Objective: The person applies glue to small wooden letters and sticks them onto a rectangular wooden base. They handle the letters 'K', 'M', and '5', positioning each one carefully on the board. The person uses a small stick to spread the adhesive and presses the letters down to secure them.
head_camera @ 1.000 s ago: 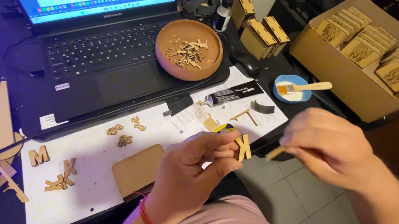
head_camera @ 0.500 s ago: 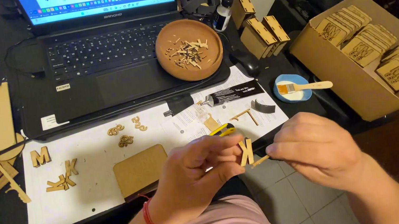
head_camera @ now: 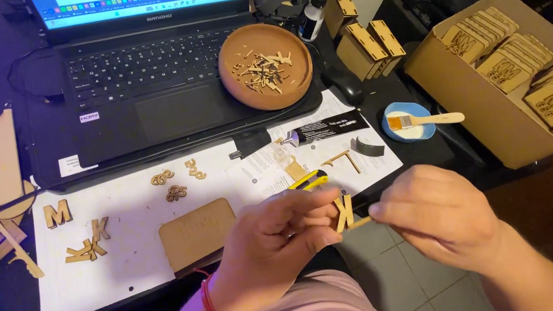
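My left hand [head_camera: 275,241] pinches a small wooden letter piece [head_camera: 343,212] between thumb and fingers, held over the near edge of the desk. My right hand [head_camera: 434,215] grips a thin wooden stick [head_camera: 359,223] whose tip touches the letter's lower part. A yellow utility knife [head_camera: 308,181] lies on the white paper just behind my left fingers. A rounded wooden plaque [head_camera: 196,232] rests on the paper to the left of my left hand.
Loose wooden letters [head_camera: 83,241] and small curly pieces [head_camera: 176,182] lie on the white paper [head_camera: 125,275]. Behind are a laptop [head_camera: 152,71], a round bowl of wood scraps [head_camera: 265,67], a glue tube [head_camera: 320,130], a brush on a blue lid [head_camera: 410,122], and a cardboard box of wooden plaques [head_camera: 514,70].
Both hands have moved closer together. The stick's tip now meets the letter piece, which has stayed in my left fingers.
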